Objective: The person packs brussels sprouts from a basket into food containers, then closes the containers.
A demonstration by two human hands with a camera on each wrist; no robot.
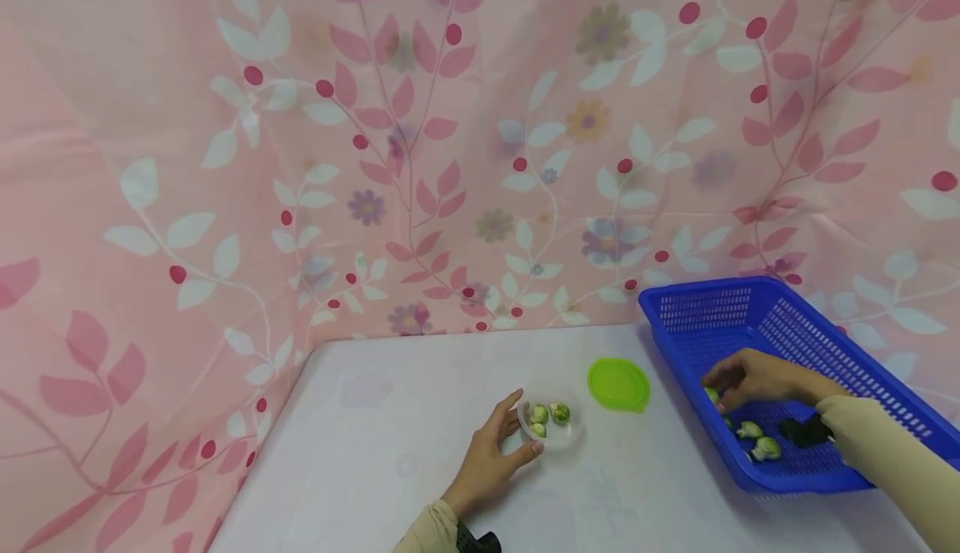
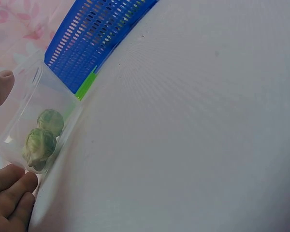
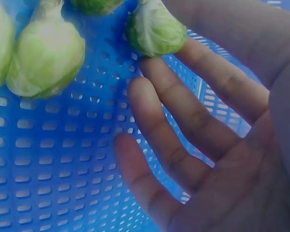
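Note:
My left hand [image 1: 487, 457] holds a small clear plastic container [image 1: 566, 436] on the table, thumb on one side and fingers on the other. Inside lie three Brussels sprouts [image 1: 559, 413]; the left wrist view shows the container [image 2: 63, 96] with sprouts [image 2: 40, 145] through its wall. Over at the right, my right hand [image 1: 757, 376] reaches into a blue plastic basket [image 1: 690, 344]. Between its thumb and fingertips it pinches a Brussels sprout [image 3: 157, 30]. Other sprouts [image 1: 767, 449] lie on the basket floor near the hand.
A bright green lid [image 1: 618, 384] lies flat on the white table [image 1: 420, 403], between the container and the basket. Behind the table hangs a pink floral curtain [image 1: 480, 161]. The basket's raised walls surround the right hand.

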